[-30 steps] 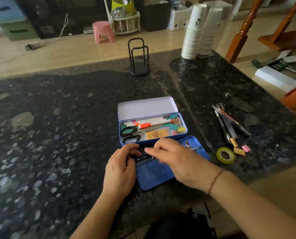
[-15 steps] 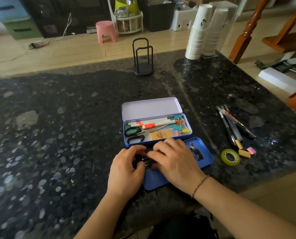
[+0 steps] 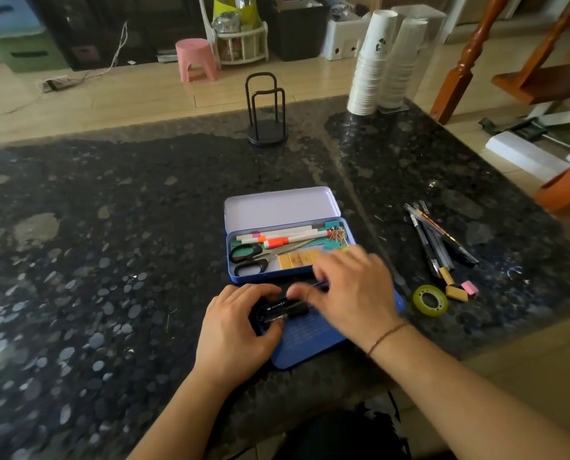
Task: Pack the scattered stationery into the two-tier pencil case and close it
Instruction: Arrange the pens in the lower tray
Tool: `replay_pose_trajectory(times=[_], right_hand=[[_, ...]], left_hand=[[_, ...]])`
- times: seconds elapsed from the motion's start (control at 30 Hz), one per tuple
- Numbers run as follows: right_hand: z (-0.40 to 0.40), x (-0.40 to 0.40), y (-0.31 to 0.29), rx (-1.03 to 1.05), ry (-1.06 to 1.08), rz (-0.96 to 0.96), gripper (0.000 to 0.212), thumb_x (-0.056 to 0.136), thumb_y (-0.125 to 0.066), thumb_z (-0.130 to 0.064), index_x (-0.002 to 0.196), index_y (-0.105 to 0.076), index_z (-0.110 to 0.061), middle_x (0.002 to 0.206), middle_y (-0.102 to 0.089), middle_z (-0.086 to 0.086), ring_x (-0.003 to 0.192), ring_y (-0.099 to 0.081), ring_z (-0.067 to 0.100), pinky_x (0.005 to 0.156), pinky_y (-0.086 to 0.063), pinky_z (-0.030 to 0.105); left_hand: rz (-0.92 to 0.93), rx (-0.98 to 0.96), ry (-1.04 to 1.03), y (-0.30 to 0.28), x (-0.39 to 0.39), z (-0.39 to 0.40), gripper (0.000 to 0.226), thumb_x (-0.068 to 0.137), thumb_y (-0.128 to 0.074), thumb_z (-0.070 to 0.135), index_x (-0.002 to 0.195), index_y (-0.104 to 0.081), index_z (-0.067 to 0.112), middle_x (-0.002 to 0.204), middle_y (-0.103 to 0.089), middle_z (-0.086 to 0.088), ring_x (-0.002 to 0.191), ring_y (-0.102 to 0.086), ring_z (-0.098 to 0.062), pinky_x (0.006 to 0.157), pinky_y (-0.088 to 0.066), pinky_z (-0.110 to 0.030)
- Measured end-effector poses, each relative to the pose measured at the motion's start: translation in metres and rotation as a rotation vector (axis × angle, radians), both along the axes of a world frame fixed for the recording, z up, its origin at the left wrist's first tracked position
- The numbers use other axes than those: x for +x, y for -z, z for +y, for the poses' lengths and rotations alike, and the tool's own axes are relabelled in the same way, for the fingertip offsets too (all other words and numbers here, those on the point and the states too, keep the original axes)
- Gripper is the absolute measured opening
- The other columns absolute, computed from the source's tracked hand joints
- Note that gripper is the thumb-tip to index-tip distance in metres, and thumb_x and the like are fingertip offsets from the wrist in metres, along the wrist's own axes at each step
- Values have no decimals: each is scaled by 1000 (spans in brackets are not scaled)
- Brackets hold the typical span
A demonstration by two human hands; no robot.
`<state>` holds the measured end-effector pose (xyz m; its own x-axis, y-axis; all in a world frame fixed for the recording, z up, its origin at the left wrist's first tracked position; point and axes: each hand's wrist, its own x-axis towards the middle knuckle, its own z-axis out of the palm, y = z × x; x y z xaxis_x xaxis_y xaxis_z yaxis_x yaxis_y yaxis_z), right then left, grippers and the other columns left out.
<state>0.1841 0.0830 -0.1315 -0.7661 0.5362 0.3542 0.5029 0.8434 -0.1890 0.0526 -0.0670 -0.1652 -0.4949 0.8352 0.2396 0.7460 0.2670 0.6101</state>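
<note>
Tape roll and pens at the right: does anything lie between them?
Yes. In the head view, a tan eraser and a pink eraser lie between the tape roll and the pens, beside the pens' near tips.

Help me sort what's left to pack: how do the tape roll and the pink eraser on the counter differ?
The tape roll is a yellow-green ring with an open centre; the pink eraser is a solid block. The tape roll is clearly larger than the pink eraser. Both lie unpacked on the counter, right of the pencil case.

I see open counter [image 3: 111, 260] left of the pencil case [image 3: 290, 250]; pens [image 3: 439, 237] and tape roll [image 3: 430, 300] crowd the right side.
</note>
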Motion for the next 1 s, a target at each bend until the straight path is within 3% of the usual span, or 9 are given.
replay_pose_trajectory(times=[0.13, 0.2, 0.27, 0.5, 0.63, 0.87, 1.0], right_hand=[[55, 37, -23, -9, 422, -17, 24, 87, -56, -50, 87, -59, -26, 83, -59, -1, 78, -50, 21, 57, -32, 28], [79, 60, -19, -73, 665, -127, 23, 86, -61, -42, 98, -64, -22, 96, -60, 6, 91, -54, 29, 63, -35, 32], [90, 72, -10, -146, 758, -219, 27, 85, -64, -41, 103, -65, -21, 100, -60, 9, 96, -56, 32, 63, -38, 34], [96, 76, -6, -134, 808, -244, 25, 84, -66, -40, 101, -68, -22, 101, -60, 10, 98, -55, 33, 63, -36, 32], [92, 72, -3, -95, 753, -217, 13, 86, -64, -33, 92, -69, -23, 96, -58, 7, 95, -51, 30, 60, -35, 32], [93, 69, -2, -70, 759, -261, 32, 86, -65, -38, 114, -61, -24, 97, -68, 3, 99, -54, 28, 61, -37, 32], [96, 70, 2, -156, 767, -214, 35, 87, -65, -34, 120, -63, -23, 106, -70, 3, 103, -58, 28, 63, -41, 32]], left_hand=[[5, -19, -17, 0, 1, 1, 34, 73, -66, 40, 107, -65, 37, 97, -61, 29, 93, -54, -1, 85, -47, -29], [5, -18, -17, 0, 2, 1, 32, 73, -67, 36, 105, -66, 37, 97, -62, 28, 91, -54, -1, 84, -48, -31], [1, -20, -12, 0, 2, 0, 31, 73, -66, 34, 104, -66, 37, 96, -61, 28, 90, -54, -1, 84, -48, -31], [8, -18, -3, 1, 2, 0, 37, 74, -64, 50, 109, -63, 39, 104, -61, 27, 96, -54, 1, 86, -47, -29], [59, -48, -25, 3, 3, 4, 39, 74, -61, 62, 106, -65, 41, 106, -60, 25, 95, -54, -1, 84, -41, -25], [47, -22, -59, 6, 4, 4, 20, 78, -73, 38, 98, -69, 35, 99, -64, 23, 92, -56, -3, 84, -49, -32], [47, -29, -54, 5, 4, 4, 21, 79, -72, 38, 99, -69, 35, 100, -64, 22, 92, -56, -3, 84, -49, -30]])
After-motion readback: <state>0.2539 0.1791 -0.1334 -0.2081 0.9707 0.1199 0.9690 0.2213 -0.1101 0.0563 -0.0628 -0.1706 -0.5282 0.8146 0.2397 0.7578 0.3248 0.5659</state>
